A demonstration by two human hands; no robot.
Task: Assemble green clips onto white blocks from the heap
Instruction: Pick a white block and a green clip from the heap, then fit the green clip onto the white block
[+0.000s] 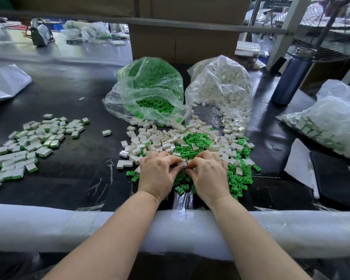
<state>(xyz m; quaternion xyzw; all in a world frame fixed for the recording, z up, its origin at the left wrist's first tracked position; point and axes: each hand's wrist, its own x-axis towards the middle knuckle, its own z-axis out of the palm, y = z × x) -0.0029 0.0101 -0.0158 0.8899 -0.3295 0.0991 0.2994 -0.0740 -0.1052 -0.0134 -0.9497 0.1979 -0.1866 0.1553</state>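
A mixed heap of white blocks and green clips lies on the black table in front of me. My left hand and my right hand meet over the near side of the heap. Both pinch one small white block between their fingertips. Whether a green clip is at the block is hidden by the fingers. More green clips are scattered to the right of my right hand.
Behind the heap stand an open clear bag of green clips and a bag of white blocks. Assembled pieces spread at the left. A blue bottle, a bag of assembled pieces and a dark pad are at the right. A foam-wrapped rail runs along the near edge.
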